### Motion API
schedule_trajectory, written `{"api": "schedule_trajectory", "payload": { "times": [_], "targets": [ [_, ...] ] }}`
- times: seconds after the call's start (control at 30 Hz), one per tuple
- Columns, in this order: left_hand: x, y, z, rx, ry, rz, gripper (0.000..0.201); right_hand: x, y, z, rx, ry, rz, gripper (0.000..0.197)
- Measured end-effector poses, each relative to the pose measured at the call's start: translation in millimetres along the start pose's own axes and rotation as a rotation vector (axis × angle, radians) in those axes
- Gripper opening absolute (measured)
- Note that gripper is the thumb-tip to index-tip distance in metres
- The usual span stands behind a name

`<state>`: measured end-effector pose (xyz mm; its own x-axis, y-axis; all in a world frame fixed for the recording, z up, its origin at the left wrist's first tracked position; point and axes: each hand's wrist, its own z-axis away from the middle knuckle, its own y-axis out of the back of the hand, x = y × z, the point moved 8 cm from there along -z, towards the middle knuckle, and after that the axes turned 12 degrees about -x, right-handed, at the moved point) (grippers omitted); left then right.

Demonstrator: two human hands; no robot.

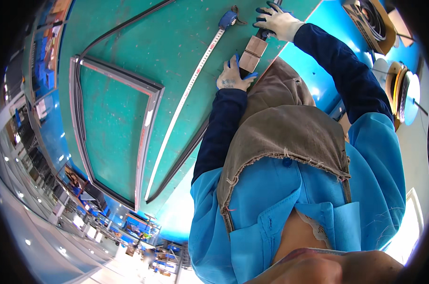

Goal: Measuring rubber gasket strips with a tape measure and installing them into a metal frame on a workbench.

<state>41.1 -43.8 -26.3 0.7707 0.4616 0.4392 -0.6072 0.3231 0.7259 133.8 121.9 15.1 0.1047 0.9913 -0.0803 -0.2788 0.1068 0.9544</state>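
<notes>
The person's white-and-blue-gloved left hand (pixel 234 77) is at the near end of a pair of grey-brown, rectangular, hard-looking blocks (pixel 249 62), thumb and forefinger well apart with something dark between them; whether they are closed on it cannot be told. The matching right hand (pixel 278 22) lies beyond the far end, fingers outstretched and spread, with no firm hold visible. The blocks lie end to end between the hands, near the edge of a green-topped desk (pixel 186 52). A long, slim black strip (pixel 191 150) runs toward them and disappears behind the left sleeve. The blocks look stiff and fairly solid, probably best taken by their long sides; the strip looks light and likely to flex, so two well-separated holds would suit it. Beside it lies a blue tape measure (pixel 227 20), its white blade drawn out, then a grey four-sided frame (pixel 147 132).
</notes>
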Motion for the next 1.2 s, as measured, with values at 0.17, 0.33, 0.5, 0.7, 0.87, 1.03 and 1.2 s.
{"api": "schedule_trajectory", "payload": {
  "times": [0.17,0.33,0.5,0.7,0.87,1.03,1.2],
  "targets": [
    [-16,-16,1,-0.059,0.027,0.057,0.088,15,-38,-21,-0.199,0.019,-0.01,0.042],
    [-21,-18,14,0.031,0.143,-0.031,0.084,15,-42,-37,-0.358,0.138,-0.114,0.044],
    [-45,-26,41,-0.067,0.342,-0.134,0.068,12,-36,-37,-0.444,0.212,-0.168,0.041],
    [-115,-13,83,0.019,0.715,-0.243,0.058,19,-38,-35,-0.432,0.307,-0.159,0.041],
    [-63,11,46,0.268,0.624,-0.219,0.085,24,-40,-41,-0.475,0.36,-0.272,0.042],
    [25,-6,8,0.379,0.262,0.396,0.082,21,-35,-49,-0.503,0.42,-0.339,0.04],
    [23,-14,-3,0.429,0.298,0.265,0.079,17,-34,-49,-0.557,0.412,-0.394,0.038]
  ]
}}
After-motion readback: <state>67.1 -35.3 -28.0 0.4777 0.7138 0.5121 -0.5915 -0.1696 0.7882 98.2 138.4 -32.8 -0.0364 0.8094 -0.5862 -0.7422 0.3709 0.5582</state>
